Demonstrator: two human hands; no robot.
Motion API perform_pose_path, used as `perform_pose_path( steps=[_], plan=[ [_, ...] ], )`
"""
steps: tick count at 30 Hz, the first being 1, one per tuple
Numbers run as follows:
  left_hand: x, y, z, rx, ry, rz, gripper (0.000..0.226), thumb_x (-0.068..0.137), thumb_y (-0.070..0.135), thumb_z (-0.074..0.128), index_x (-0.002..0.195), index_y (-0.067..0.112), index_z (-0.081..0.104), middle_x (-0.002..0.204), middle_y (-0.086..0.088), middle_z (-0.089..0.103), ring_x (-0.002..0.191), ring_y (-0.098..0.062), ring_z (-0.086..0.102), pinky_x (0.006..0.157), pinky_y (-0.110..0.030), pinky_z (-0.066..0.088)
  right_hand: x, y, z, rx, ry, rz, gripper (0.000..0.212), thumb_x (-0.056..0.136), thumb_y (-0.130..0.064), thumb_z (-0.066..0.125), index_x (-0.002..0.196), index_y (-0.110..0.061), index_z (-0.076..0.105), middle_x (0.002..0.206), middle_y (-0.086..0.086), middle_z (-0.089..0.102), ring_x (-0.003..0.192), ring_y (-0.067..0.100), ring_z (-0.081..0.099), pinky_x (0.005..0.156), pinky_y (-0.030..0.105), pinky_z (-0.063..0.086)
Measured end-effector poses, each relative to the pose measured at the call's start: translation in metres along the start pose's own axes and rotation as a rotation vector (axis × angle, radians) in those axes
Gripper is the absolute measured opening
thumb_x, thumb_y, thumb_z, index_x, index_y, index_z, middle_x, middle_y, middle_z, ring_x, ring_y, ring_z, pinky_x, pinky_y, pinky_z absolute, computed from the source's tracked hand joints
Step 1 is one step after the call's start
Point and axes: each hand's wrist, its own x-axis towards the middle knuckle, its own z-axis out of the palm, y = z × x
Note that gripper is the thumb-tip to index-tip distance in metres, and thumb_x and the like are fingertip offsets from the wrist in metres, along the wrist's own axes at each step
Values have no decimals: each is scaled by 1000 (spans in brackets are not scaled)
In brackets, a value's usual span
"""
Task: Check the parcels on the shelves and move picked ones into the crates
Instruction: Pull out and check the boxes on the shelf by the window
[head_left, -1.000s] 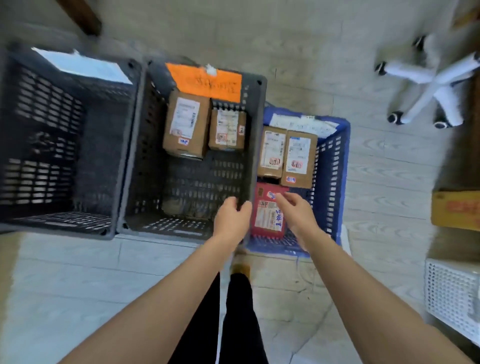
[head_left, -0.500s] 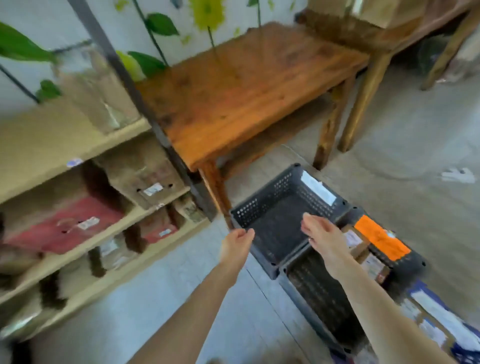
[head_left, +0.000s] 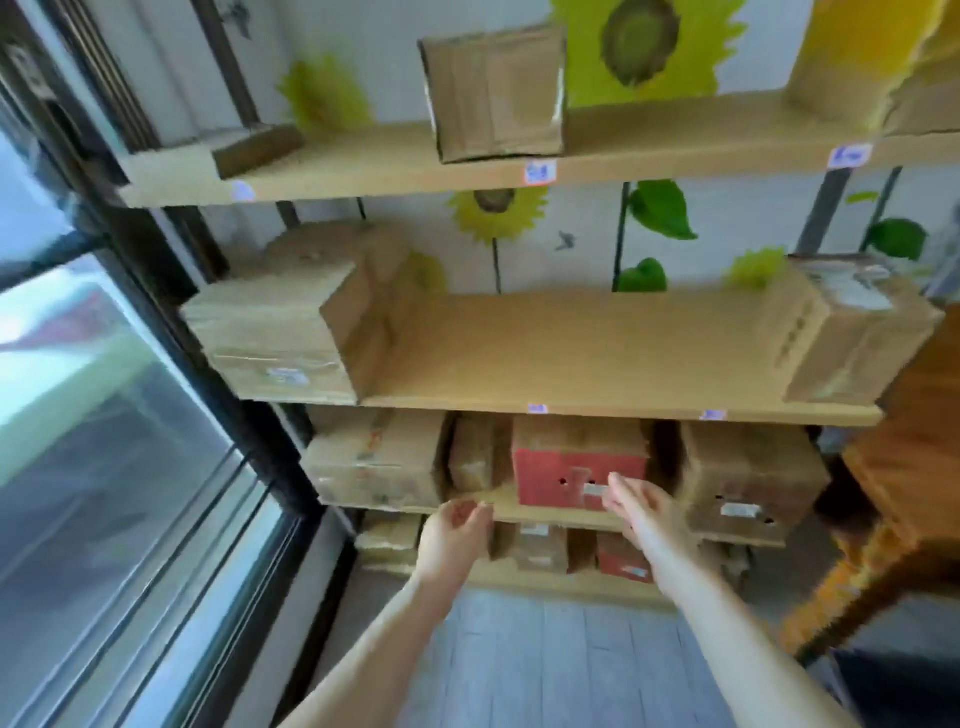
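Observation:
A wooden shelf unit fills the view, with cardboard parcels on several levels. On the third shelf a red box stands between a small brown parcel and a large brown box. My right hand is stretched out with straight fingers just in front of the red box's white label, holding nothing. My left hand hovers lower left with loosely curled fingers, empty, near the shelf's front edge. The crates are out of view.
A glass window with a dark frame runs down the left. A wooden table juts in at the right. More parcels sit on the top shelf, the second shelf and the lowest shelf. Grey floor lies below.
The view has swung from the crates on the floor up to the shelves. Both empty hands have moved from over the crates to the front of the third shelf.

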Motion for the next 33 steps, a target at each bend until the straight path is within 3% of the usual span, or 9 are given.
perform_pose_path(
  steps=[2,6,9,13,17,23,25,28,33],
  plan=[
    [19,1,-45,-44,69,-11,16,88,26,59,72,23,60,67,2,61,64,-16,53,63,-25,43,13,-16,49,-37,-76,-29,13,90,-34,55,94,-23,60,103,1,66,98,14,61,93,31,44],
    [61,6,-112,-128,175,7,12,88,29,58,89,19,64,86,0,67,83,-16,62,71,-25,48,43,-46,130,-141,-215,-78,16,89,-39,54,98,-27,58,106,-2,64,101,12,60,98,36,45],
    [101,15,-148,-154,247,38,12,88,30,58,88,20,65,86,0,66,86,-17,62,74,-31,49,73,-67,185,-193,-261,-102,31,88,-40,57,110,-19,59,113,1,63,109,16,58,102,36,42],
    [159,34,-194,-173,372,85,31,88,32,59,111,11,63,99,0,66,96,-16,61,78,-26,46,120,-108,252,-184,-302,-176,42,88,-37,58,121,-12,55,121,4,60,111,13,55,94,24,41],
    [205,50,-238,-172,528,126,48,88,34,59,125,4,54,123,-10,60,114,-23,54,89,-27,38,161,-152,310,-132,-240,-285,54,88,-36,59,133,-10,45,135,4,52,114,8,50,91,17,36],
    [254,59,-297,-200,691,147,69,87,43,56,142,8,32,144,-12,42,132,-27,39,110,-43,31,187,-175,378,-143,-114,-346,60,87,-41,58,139,-18,38,146,2,39,133,18,35,106,29,28],
    [270,63,-311,-236,671,162,68,87,44,56,141,8,34,143,-11,43,132,-27,39,109,-41,32,189,-175,392,-175,-72,-360,63,88,-38,58,142,-17,33,149,2,34,136,18,31,109,31,26],
    [287,66,-322,-246,589,187,55,86,41,58,123,2,49,123,-15,58,116,-30,53,97,-39,41,188,-171,401,-142,-14,-354,61,88,-30,59,142,-21,32,148,-1,35,135,16,33,105,26,26],
    [307,61,-348,-212,460,240,19,86,39,59,93,22,59,88,9,58,94,-18,56,70,-23,42,176,-172,410,-19,40,-307,58,89,-26,58,142,-27,32,149,-5,33,135,13,32,105,27,27]
  ],
)
